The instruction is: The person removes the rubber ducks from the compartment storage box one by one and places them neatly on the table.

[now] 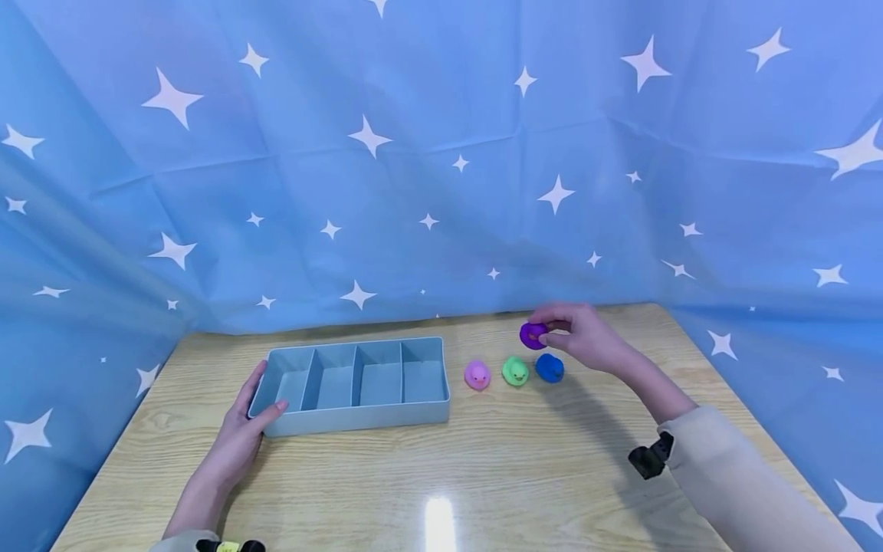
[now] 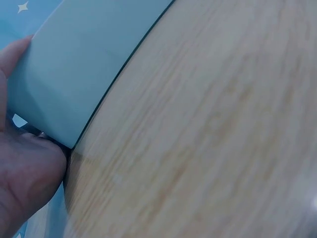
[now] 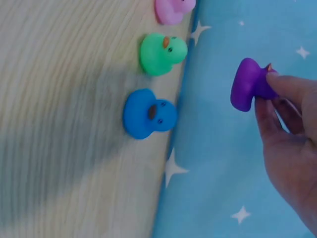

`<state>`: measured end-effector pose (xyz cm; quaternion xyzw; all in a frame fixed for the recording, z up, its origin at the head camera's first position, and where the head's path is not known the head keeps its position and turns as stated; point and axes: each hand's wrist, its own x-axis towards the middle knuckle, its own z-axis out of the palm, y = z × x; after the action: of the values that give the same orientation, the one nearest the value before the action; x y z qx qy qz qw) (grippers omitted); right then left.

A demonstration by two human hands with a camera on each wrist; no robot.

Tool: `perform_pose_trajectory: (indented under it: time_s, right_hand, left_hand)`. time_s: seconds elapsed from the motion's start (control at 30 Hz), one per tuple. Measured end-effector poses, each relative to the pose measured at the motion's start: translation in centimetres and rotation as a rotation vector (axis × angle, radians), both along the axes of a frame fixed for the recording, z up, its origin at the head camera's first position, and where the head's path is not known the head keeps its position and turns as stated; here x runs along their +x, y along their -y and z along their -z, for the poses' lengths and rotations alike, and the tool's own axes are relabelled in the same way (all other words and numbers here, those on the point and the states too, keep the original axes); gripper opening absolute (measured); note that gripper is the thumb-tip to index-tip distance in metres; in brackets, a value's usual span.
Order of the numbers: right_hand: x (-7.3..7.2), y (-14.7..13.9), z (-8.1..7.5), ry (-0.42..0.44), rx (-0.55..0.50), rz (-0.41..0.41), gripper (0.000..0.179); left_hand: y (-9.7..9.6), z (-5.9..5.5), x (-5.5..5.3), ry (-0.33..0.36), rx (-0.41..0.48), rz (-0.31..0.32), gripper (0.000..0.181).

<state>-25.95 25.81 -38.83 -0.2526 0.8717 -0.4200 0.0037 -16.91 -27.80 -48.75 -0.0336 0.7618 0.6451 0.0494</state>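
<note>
My right hand [image 1: 586, 337] pinches a purple rubber duck [image 3: 243, 85] between thumb and fingertips. In the right wrist view the duck is held by its head, raised above the table. Below it stands a blue rubber duck [image 1: 549, 368], in a row with a green rubber duck [image 1: 515, 371] and a pink rubber duck [image 1: 477, 376]. My left hand [image 1: 237, 437] grips the left end of a light blue divided tray [image 1: 359, 418], its thumb over the front rim and its fingers along the left side. The tray's compartments hold nothing.
Everything stands on a wooden table [image 1: 386, 475], with a starry blue curtain [image 1: 428, 184] hanging along its back and sides. The ducks are just right of the tray. My right arm's shadow falls across the table's right part.
</note>
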Motion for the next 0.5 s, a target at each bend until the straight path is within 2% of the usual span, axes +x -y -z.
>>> perform_pose_trajectory:
  time_s: [0.33,0.5]
  right_hand:
    - [0.7,-2.5,0.4,0.037,0.012,0.035,0.031]
    - [0.7,-3.7,0.7,0.013,0.028,0.042,0.029]
  left_hand:
    - [0.0,0.0,0.1,-0.001,0.003,0.009,0.09]
    - [0.0,0.0,0.0,-0.006,0.009,0.025,0.09]
